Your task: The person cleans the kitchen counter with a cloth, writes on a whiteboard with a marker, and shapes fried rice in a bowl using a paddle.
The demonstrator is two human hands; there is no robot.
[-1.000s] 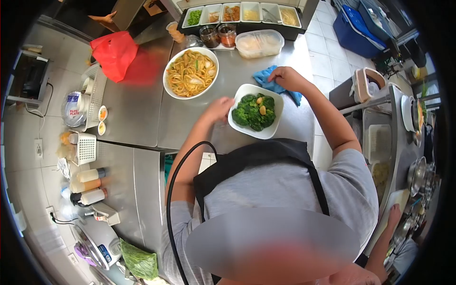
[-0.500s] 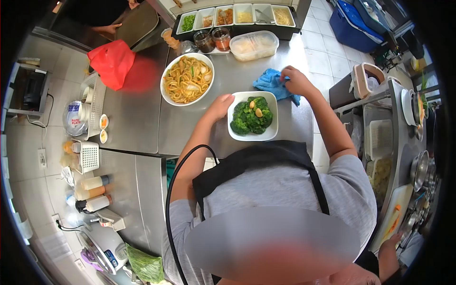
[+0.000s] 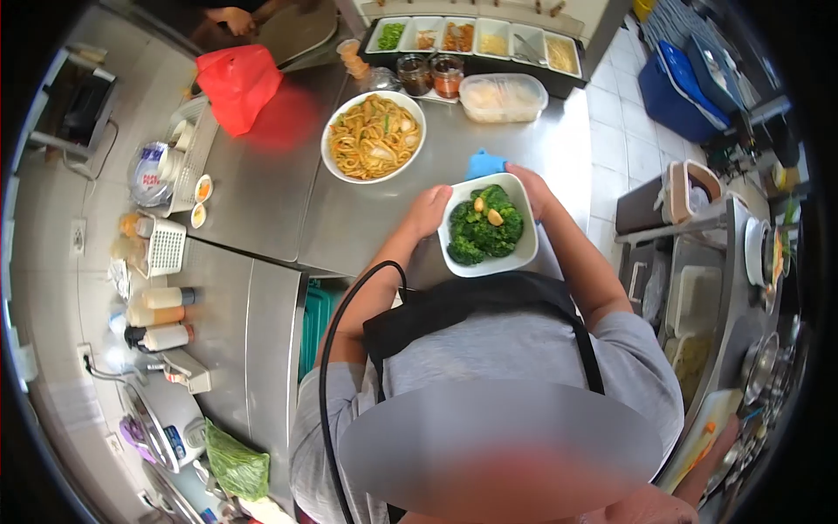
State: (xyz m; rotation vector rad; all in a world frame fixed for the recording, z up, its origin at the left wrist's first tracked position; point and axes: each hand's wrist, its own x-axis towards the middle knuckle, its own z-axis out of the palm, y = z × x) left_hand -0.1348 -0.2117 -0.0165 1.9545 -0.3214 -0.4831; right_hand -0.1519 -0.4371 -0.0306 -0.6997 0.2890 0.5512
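Observation:
A square white bowl [image 3: 447, 243] of broccoli [image 3: 482, 229] topped with garlic pieces is close to my body, between both hands. My left hand [image 3: 429, 212] grips its left edge, fingers at the rim. At the upper right corner, my right hand [image 3: 531, 190] holds the bowl, its fingers partly hidden behind the wall. A blue cloth [image 3: 485, 164] lies just beyond the bowl, beside my right hand and partly covered. Farther up and left stands a round white bowl [image 3: 328, 163] of noodles [image 3: 374, 138].
Topping trays [image 3: 493, 39], two jars [image 3: 431, 77] and a lidded plastic tub [image 3: 504, 97] line the far counter. A red bag [image 3: 237, 87] and white baskets [image 3: 166, 247] are left. Another person's hand [image 3: 234, 19] shows at top left; a co-worker's arm [image 3: 711, 463] is lower right.
My right hand has moved from the blue cloth to the bowl's upper right corner. The broccoli bowl is now tilted between both hands. The view has shifted.

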